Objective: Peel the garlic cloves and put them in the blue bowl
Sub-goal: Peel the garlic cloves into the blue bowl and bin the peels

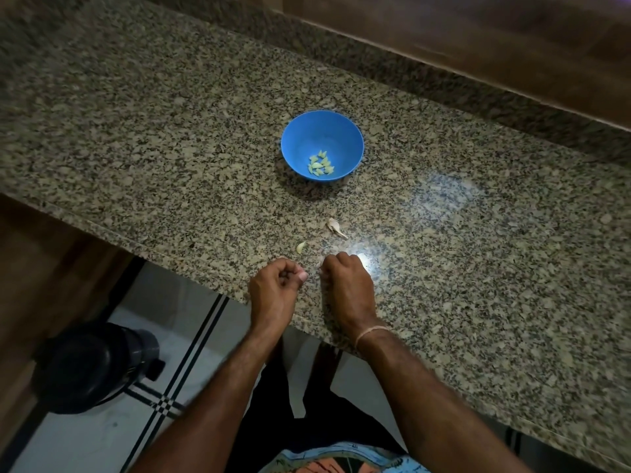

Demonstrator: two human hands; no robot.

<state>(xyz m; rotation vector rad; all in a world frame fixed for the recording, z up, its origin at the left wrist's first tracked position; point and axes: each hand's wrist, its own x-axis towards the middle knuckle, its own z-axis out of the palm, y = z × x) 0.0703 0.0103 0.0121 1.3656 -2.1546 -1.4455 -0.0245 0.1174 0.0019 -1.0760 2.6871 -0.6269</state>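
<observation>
Danger: left hand (276, 283) and right hand (343, 279) curled, contents hidden; could have knocked loose clove (300, 246) just ahead off countertop (170, 131) edge.

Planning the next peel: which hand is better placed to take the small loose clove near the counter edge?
Left, probably: the small clove lies just beyond the left hand, while the right hand sits off to its side, nearer the bigger garlic piece.

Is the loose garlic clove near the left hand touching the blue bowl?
Apart. The head view shows bare counter between the garlic clove and the blue bowl.
</observation>
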